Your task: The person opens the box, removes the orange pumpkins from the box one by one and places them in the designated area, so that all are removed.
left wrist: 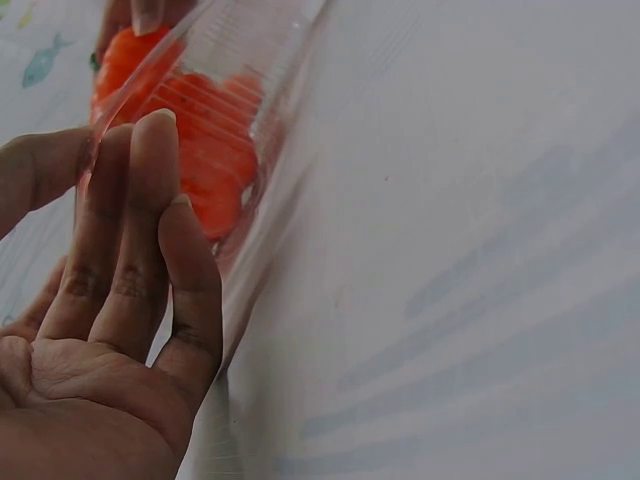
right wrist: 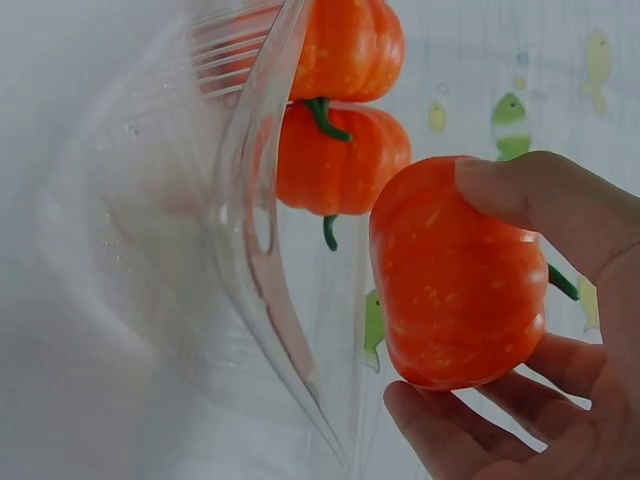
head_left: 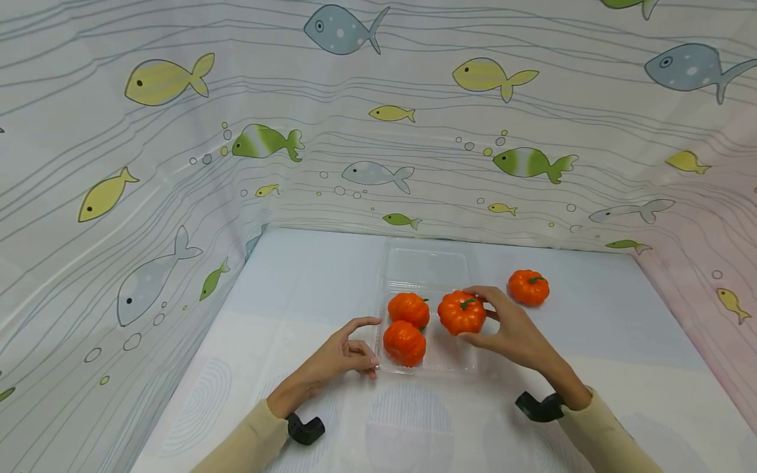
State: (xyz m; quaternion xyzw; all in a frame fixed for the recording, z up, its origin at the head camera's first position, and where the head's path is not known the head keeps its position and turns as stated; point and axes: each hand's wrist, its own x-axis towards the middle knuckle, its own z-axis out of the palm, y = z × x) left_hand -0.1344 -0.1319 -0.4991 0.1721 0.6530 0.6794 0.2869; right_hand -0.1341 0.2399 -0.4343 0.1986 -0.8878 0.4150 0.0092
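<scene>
A clear plastic clamshell box (head_left: 436, 358) lies on the table with its lid (head_left: 428, 265) laid back behind it. Two small orange toy pumpkins (head_left: 408, 310) sit in its left half, one in front of the other. Above the box's right half, my right hand (head_left: 514, 328) holds a third pumpkin (right wrist: 455, 275) between thumb and fingertips, its green stem facing up. At the box's left side, my left hand (head_left: 337, 358) pinches the rim near the front corner, its index finger reaching farther along that edge. In the left wrist view the fingertips (left wrist: 155, 150) meet the clear wall.
Another orange pumpkin (head_left: 528, 288) stands on the table behind and to the right of the box. A white tablecloth (head_left: 284, 282) covers the table. Fish-patterned curtains (head_left: 367, 144) enclose the back and both sides.
</scene>
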